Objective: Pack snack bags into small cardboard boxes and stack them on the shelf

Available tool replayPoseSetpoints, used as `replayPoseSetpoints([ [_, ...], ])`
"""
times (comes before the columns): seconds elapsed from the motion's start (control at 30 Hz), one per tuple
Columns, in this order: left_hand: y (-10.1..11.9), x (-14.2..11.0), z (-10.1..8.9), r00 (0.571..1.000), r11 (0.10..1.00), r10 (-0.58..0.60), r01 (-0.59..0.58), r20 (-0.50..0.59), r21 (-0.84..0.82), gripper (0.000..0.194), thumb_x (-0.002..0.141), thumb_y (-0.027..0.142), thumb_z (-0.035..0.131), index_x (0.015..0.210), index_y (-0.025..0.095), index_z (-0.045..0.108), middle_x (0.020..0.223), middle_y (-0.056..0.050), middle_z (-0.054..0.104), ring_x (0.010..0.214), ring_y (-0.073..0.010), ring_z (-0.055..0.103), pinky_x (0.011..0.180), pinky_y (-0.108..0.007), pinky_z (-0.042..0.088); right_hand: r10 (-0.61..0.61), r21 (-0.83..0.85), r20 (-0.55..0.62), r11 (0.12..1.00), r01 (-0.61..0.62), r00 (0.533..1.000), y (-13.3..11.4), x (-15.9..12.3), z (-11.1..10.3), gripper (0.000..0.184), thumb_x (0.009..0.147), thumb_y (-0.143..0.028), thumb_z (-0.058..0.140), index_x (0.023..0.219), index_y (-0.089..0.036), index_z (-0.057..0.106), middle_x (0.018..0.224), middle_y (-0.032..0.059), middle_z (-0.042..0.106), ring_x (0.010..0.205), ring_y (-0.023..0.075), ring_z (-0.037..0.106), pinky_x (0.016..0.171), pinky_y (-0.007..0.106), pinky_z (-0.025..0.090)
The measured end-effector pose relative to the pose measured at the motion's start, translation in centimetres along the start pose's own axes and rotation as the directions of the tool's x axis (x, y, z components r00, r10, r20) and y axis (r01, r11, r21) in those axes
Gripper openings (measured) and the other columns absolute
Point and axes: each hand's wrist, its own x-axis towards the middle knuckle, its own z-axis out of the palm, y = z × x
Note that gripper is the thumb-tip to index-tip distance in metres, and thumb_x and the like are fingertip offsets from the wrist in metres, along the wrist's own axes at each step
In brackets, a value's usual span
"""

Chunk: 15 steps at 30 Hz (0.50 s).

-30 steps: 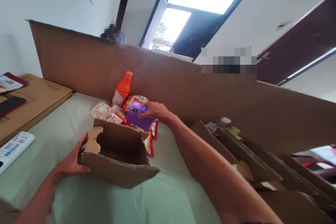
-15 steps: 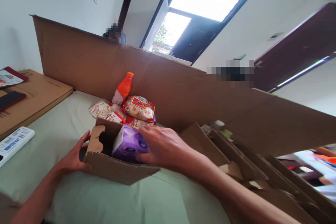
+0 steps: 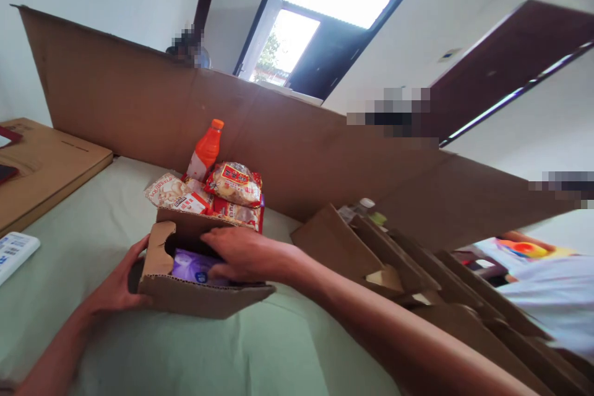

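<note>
A small brown cardboard box stands open on the green cloth. My left hand grips its left wall with the thumb on the torn flap. My right hand reaches into the box from the right, fingers lying on a purple packet that rests flat inside. Behind the box lie several snack bags and a popcorn bag, with an orange bottle upright at the back.
A long cardboard sheet stands as a wall behind everything. Folded cardboard boxes are stacked to the right. A flat carton lies at the left, a white remote by it. Another person's pale sleeve shows at far right.
My right hand carried the purple packet from the snack pile down into the box, where it now lies flat. My left hand kept its hold on the box.
</note>
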Motion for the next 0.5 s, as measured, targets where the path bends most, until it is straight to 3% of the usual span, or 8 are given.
replayPoseSetpoints([
  [0.07, 0.9, -0.7, 0.1, 0.996, 0.988, 0.058, -0.048, -0.061, 0.147, 0.107, 0.075, 0.069, 0.074, 0.159, 0.038, 0.014, 0.165, -0.013, 0.026, 0.144, -0.0423, 0.039, 0.112, -0.064, 0.041, 0.063, 0.110, -0.256, 0.993, -0.035, 0.965, 1.8, -3.6, -0.2, 0.043, 0.093, -0.035, 0.064, 0.133, -0.017, 0.063, 0.129, 0.0132, 0.069, 0.118, 0.0286, 0.066, 0.101, 0.041, 0.051],
  [0.13, 2.5, -1.6, 0.4, 0.978, 0.937, 0.151, -0.095, -0.144, 0.337, 0.100, 0.079, 0.064, 0.072, 0.159, 0.038, 0.017, 0.167, -0.012, 0.022, 0.148, -0.0428, 0.032, 0.114, -0.065, 0.037, 0.133, 0.207, -0.446, 0.977, -0.042, 0.885, 3.4, -7.1, 0.9, 0.044, 0.096, -0.043, 0.060, 0.132, -0.019, 0.063, 0.129, 0.0120, 0.069, 0.119, 0.0295, 0.065, 0.104, 0.047, 0.050],
  [0.23, 5.5, -2.4, 1.3, 0.937, 0.841, 0.288, -0.150, -0.196, 0.520, 0.088, 0.084, 0.055, 0.071, 0.157, 0.037, 0.025, 0.164, -0.009, 0.031, 0.148, -0.0387, 0.033, 0.116, -0.059, 0.039, 0.147, 0.288, -0.476, 0.958, -0.005, 0.867, 4.4, -10.3, 4.3, 0.066, 0.091, -0.059, 0.063, 0.142, -0.018, 0.055, 0.138, 0.0163, 0.063, 0.126, 0.0347, 0.060, 0.105, 0.055, 0.048],
  [0.3, 7.1, -2.2, 2.0, 0.925, 0.817, 0.314, -0.149, -0.213, 0.558, 0.079, 0.086, 0.052, 0.069, 0.154, 0.035, 0.032, 0.152, -0.008, 0.050, 0.140, -0.0334, 0.048, 0.112, -0.052, 0.046, 0.123, 0.362, -0.444, 0.931, 0.052, 0.888, 4.1, -10.5, 6.9, 0.077, 0.088, -0.061, 0.066, 0.149, -0.018, 0.047, 0.142, 0.0184, 0.059, 0.129, 0.0354, 0.057, 0.106, 0.055, 0.048],
  [0.37, 8.0, -1.7, 2.6, 0.924, 0.826, 0.283, -0.097, -0.259, 0.555, 0.068, 0.090, 0.053, 0.065, 0.150, 0.033, 0.038, 0.131, -0.006, 0.067, 0.121, -0.0279, 0.065, 0.103, -0.044, 0.055, 0.117, 0.443, -0.445, 0.890, 0.104, 0.888, 3.3, -9.6, 9.0, 0.071, 0.089, -0.051, 0.068, 0.150, -0.020, 0.046, 0.140, 0.0171, 0.061, 0.128, 0.0328, 0.058, 0.105, 0.052, 0.049],
  [0.43, 8.2, -1.0, 2.8, 0.918, 0.846, 0.236, -0.032, -0.320, 0.532, 0.059, 0.094, 0.053, 0.058, 0.147, 0.030, 0.043, 0.115, -0.004, 0.074, 0.108, -0.0251, 0.071, 0.095, -0.040, 0.059, 0.154, 0.513, -0.471, 0.849, 0.127, 0.869, 2.8, -8.5, 10.1, 0.062, 0.091, -0.038, 0.065, 0.149, -0.023, 0.046, 0.134, 0.0136, 0.065, 0.125, 0.0291, 0.061, 0.105, 0.049, 0.050],
  [0.5, 8.3, -0.5, 3.0, 0.905, 0.851, 0.202, 0.026, -0.374, 0.524, 0.056, 0.095, 0.054, 0.055, 0.143, 0.028, 0.047, 0.116, -0.006, 0.073, 0.108, -0.0267, 0.071, 0.095, -0.041, 0.059, 0.191, 0.535, -0.530, 0.831, 0.151, 0.826, 3.0, -7.7, 10.3, 0.057, 0.092, -0.032, 0.062, 0.146, -0.026, 0.048, 0.133, 0.0115, 0.066, 0.124, 0.0272, 0.062, 0.104, 0.048, 0.050],
])
